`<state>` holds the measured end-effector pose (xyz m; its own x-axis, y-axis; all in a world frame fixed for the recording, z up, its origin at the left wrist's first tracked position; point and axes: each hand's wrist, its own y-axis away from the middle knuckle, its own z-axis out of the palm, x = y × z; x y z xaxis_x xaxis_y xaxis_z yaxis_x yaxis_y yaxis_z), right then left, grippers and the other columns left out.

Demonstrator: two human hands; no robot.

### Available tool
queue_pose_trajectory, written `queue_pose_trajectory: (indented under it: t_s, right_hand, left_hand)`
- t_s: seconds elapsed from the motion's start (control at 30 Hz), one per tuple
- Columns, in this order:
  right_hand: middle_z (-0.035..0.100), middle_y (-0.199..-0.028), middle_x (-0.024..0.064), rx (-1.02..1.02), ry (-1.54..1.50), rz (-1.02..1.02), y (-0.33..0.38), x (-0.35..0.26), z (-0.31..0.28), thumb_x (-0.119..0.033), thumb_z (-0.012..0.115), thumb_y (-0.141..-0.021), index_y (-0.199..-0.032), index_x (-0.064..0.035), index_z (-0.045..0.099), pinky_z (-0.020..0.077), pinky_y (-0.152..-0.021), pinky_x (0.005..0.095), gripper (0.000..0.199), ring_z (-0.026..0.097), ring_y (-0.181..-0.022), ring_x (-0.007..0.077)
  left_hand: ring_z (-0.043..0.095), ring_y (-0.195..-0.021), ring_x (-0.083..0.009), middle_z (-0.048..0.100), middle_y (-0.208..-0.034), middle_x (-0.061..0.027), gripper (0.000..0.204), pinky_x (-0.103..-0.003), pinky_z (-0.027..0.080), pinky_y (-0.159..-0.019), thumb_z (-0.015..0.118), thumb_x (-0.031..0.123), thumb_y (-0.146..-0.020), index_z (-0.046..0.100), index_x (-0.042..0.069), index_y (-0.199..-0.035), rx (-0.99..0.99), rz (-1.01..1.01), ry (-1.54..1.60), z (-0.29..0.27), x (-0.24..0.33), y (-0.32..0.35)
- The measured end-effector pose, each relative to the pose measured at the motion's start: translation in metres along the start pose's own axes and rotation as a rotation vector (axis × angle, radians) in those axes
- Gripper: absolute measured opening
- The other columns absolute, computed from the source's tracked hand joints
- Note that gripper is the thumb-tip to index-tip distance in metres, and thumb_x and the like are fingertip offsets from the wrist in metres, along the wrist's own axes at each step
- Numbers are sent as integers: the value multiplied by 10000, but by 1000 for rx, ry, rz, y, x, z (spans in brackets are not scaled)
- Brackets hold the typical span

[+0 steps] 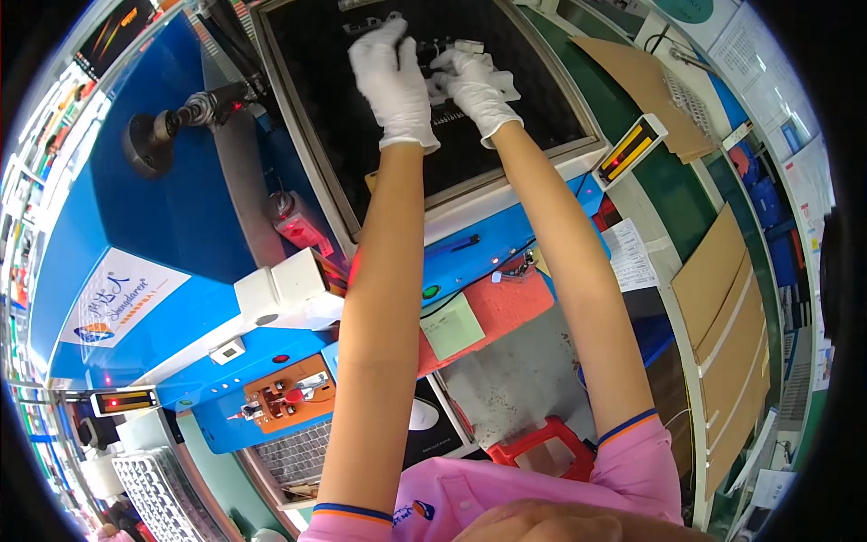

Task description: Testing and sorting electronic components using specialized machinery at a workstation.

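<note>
Both of my hands wear white gloves and reach over the black bed of a machine with a metal-edged frame. My left hand is over the bed's middle, its fingers bent but apart, with nothing visible in them. Just beyond its fingertips lies a small dark metal part. My right hand is close beside it, fingers curled together toward the left hand over small parts. What they grip is hidden. A small pale block sits just past the right knuckles. A row of small light marks or pins shows between my wrists.
Yellow-and-black sensor bars stand at the frame's right corner. A metal arm with a round head juts out at the left. Below the bed are a blue panel, a red ledge and an orange fixture. Cardboard sheets lie right.
</note>
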<state>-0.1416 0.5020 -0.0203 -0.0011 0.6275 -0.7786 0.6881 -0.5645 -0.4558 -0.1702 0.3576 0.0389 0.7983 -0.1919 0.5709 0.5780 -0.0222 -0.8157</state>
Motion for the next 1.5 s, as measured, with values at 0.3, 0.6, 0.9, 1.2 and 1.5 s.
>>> queue_pose_trajectory:
  t_s: [0.3, 0.6, 0.9, 1.2, 1.5]
  right_hand:
    - [611, -1193, 150, -179, 150, -99, 16, -15, -7, -85, 704, -848, -999, -88, 689, 494, -945, 370, 152, 614, -1082, 300]
    - [512, -1436, 197, -55, 601, -112, 51, -74, -31, -128, 613, -910, -1473, -148, 448, 393, -1107, 455, 587, 507, -1290, 396]
    - [491, -1431, 195, 538, 364, -165, 237, -56, -111, 1, 645, -867, -1450, -49, 426, 320, -1142, 444, 625, 440, -1343, 373]
    - [340, -1580, 134, 437, -81, 127, 294, -17, -82, 83, 537, -926, -1543, -76, 304, 227, -1206, 364, 679, 322, -1464, 277]
    - [349, -1560, 197, 529, -158, -30, 301, -62, -82, 147, 367, -923, -1566, -104, 139, 427, -1065, 358, 727, 582, -1197, 283]
  left_hand:
    - [543, -1243, -358, 600, -1285, -120, 319, -478, 443, -1040, 757, 189, -799, 688, 99, -1098, -908, 512, 22, -158, 110, 98]
    - [428, -1341, -487, 467, -1475, -156, 199, -567, 393, -1092, 626, 233, -891, 698, 66, -973, -1482, 632, -691, -240, 115, 139]
    - [327, -1347, -637, 315, -1593, -135, 445, -702, 390, -1046, 651, 130, -886, 607, 114, -1328, -1701, 353, -941, -212, 116, 161]
    - [212, -1396, -640, 272, -1620, -120, 433, -753, 288, -1060, 557, 202, -969, 564, 120, -1395, -1745, 202, -992, -199, 116, 174]
    - [609, -1108, -398, 621, -1182, -146, 232, -593, 445, -988, 631, 146, -896, 657, 61, -1110, -1288, 427, -628, -251, 155, 145]
